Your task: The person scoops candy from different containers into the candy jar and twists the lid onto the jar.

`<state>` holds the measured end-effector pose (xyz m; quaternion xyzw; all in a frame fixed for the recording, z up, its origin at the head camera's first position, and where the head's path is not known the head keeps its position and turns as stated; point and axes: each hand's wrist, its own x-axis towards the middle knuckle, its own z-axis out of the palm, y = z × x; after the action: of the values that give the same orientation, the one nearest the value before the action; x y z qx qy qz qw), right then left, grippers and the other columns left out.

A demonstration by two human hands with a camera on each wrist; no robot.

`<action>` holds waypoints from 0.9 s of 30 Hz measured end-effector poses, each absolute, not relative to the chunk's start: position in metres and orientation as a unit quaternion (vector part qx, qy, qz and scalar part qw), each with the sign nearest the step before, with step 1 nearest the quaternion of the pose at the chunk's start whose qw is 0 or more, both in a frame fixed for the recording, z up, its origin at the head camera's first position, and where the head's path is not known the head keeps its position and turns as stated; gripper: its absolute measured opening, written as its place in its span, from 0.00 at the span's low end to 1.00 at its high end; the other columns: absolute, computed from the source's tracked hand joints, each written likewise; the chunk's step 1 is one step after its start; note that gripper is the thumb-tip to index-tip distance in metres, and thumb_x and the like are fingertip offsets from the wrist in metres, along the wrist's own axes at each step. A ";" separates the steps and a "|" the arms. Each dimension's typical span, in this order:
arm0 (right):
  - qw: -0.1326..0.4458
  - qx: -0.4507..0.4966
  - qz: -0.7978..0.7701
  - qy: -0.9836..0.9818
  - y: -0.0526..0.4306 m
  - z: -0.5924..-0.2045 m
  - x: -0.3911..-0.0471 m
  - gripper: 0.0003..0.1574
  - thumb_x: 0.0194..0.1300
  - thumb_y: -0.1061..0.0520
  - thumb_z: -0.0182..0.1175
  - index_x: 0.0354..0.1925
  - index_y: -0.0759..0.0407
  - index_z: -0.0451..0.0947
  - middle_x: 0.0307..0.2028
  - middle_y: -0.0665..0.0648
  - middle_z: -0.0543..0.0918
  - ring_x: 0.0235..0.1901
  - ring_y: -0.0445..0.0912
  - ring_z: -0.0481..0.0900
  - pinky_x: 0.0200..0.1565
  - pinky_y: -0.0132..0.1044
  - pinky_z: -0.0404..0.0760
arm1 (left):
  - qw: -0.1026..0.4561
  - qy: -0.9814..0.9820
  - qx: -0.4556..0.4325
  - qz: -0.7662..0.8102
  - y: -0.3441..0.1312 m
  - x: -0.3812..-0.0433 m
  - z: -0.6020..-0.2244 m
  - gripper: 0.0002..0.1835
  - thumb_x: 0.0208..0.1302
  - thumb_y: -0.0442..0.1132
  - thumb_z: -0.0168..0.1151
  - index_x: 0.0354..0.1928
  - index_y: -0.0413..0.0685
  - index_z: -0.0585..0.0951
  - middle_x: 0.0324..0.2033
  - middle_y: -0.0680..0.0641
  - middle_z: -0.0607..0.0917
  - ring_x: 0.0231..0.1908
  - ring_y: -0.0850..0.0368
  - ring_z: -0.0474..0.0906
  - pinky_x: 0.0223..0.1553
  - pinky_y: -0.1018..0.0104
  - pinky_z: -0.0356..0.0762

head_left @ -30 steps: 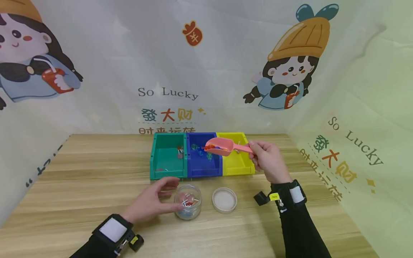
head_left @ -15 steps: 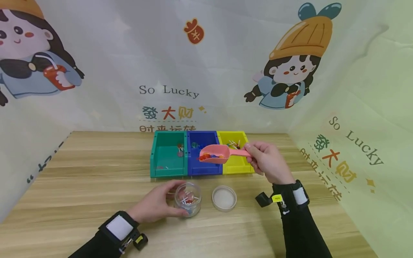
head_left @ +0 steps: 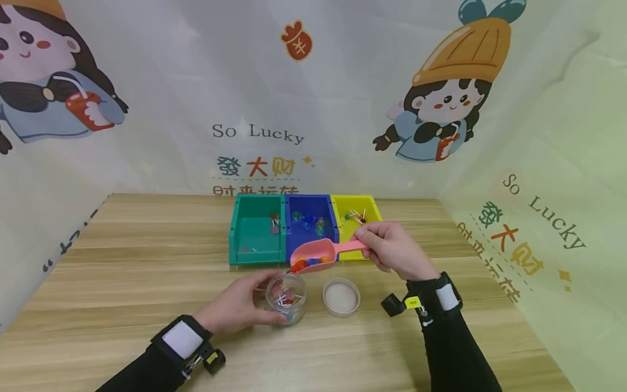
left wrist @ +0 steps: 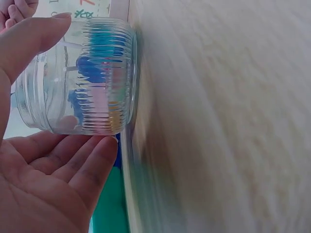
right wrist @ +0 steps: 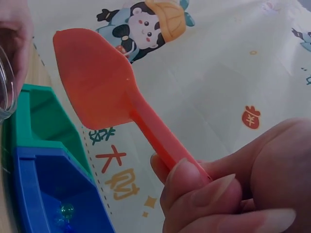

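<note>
Head view: the left hand [head_left: 237,306] grips a clear, round glass jar [head_left: 289,305]; the right hand [head_left: 395,247] pinches a pink plastic scoop [head_left: 324,249], long axis slanting left toward the jar's far rim, translucent red-and-blue pieces [head_left: 300,264] inside.

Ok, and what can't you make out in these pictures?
Right wrist view: the small colorful pieces in the scoop, hidden by its underside.
Left wrist view: the exact shapes inside the jar, distorted by its ridged glass.
Head view: the near part of the yellow bin, partly covered by the right hand and scoop.
Right wrist view: most of the jar and left hand, cut off by the left edge.
</note>
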<state>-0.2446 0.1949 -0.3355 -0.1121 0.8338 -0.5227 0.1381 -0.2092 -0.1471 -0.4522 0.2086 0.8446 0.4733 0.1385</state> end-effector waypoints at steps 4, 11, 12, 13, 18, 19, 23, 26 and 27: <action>0.144 -0.123 -0.510 0.839 0.192 -0.337 -0.244 0.18 0.87 0.54 0.55 0.45 0.67 0.83 0.24 0.53 0.76 0.17 0.44 0.63 0.20 0.30 0.60 | 0.146 0.843 0.208 0.473 -0.147 -0.210 -0.451 0.49 0.59 0.49 0.87 0.78 0.42 0.72 0.65 0.43 0.85 0.67 0.42 0.81 0.72 0.36 0.79; 0.125 -0.120 -0.466 0.868 0.186 -0.336 -0.238 0.18 0.87 0.54 0.55 0.43 0.64 0.84 0.24 0.55 0.77 0.16 0.45 0.62 0.20 0.31 0.59 | 0.149 0.844 0.204 0.473 -0.147 -0.210 -0.451 0.49 0.59 0.49 0.87 0.78 0.41 0.73 0.65 0.42 0.85 0.66 0.42 0.81 0.72 0.37 0.78; 0.121 -0.118 -0.459 0.872 0.185 -0.335 -0.237 0.18 0.87 0.54 0.55 0.43 0.63 0.84 0.24 0.56 0.77 0.16 0.46 0.62 0.20 0.32 0.58 | 0.149 0.843 0.203 0.475 -0.147 -0.210 -0.451 0.49 0.59 0.49 0.87 0.77 0.40 0.73 0.65 0.42 0.85 0.66 0.42 0.82 0.72 0.37 0.79; 0.117 -0.116 -0.453 0.876 0.184 -0.334 -0.236 0.18 0.87 0.53 0.55 0.42 0.63 0.85 0.25 0.57 0.77 0.16 0.46 0.62 0.20 0.32 0.58 | 0.150 0.843 0.202 0.476 -0.147 -0.210 -0.451 0.49 0.59 0.49 0.87 0.77 0.40 0.73 0.65 0.42 0.85 0.66 0.42 0.82 0.72 0.37 0.79; 0.088 -0.120 -0.414 0.898 0.179 -0.330 -0.229 0.20 0.87 0.52 0.56 0.38 0.61 0.85 0.24 0.56 0.77 0.19 0.47 0.64 0.22 0.33 0.58 | 0.154 0.840 0.201 0.479 -0.148 -0.210 -0.451 0.49 0.59 0.49 0.86 0.78 0.41 0.72 0.65 0.42 0.84 0.66 0.42 0.81 0.72 0.38 0.79; 0.084 -0.121 -0.408 0.901 0.179 -0.329 -0.228 0.20 0.86 0.52 0.56 0.37 0.61 0.85 0.24 0.55 0.76 0.19 0.47 0.64 0.22 0.33 0.58 | 0.156 0.840 0.202 0.479 -0.149 -0.210 -0.451 0.49 0.59 0.49 0.86 0.78 0.41 0.72 0.65 0.42 0.84 0.66 0.42 0.81 0.72 0.38 0.79; 0.074 -0.126 -0.394 0.907 0.175 -0.325 -0.222 0.21 0.86 0.51 0.57 0.34 0.58 0.83 0.23 0.52 0.75 0.19 0.47 0.65 0.22 0.33 0.59 | 0.161 0.839 0.200 0.480 -0.149 -0.210 -0.451 0.49 0.60 0.49 0.86 0.78 0.41 0.72 0.65 0.43 0.84 0.67 0.42 0.81 0.72 0.37 0.79; 0.069 -0.128 -0.391 0.909 0.175 -0.323 -0.219 0.22 0.86 0.50 0.57 0.33 0.57 0.82 0.22 0.52 0.74 0.20 0.47 0.65 0.23 0.34 0.59 | 0.162 0.839 0.199 0.480 -0.149 -0.210 -0.451 0.48 0.60 0.49 0.86 0.78 0.42 0.72 0.65 0.43 0.84 0.67 0.41 0.81 0.72 0.37 0.78; 0.068 -0.127 -0.390 0.909 0.175 -0.322 -0.218 0.22 0.86 0.50 0.57 0.33 0.57 0.82 0.22 0.52 0.74 0.20 0.47 0.65 0.23 0.34 0.59 | 0.161 0.839 0.200 0.480 -0.149 -0.210 -0.451 0.48 0.60 0.49 0.86 0.78 0.42 0.72 0.65 0.43 0.84 0.67 0.41 0.81 0.72 0.37 0.79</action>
<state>-0.2184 0.1746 -0.3221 -0.1265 0.9095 -0.3901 0.0683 -0.2100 -0.1487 -0.4510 0.2000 0.8387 0.4803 0.1609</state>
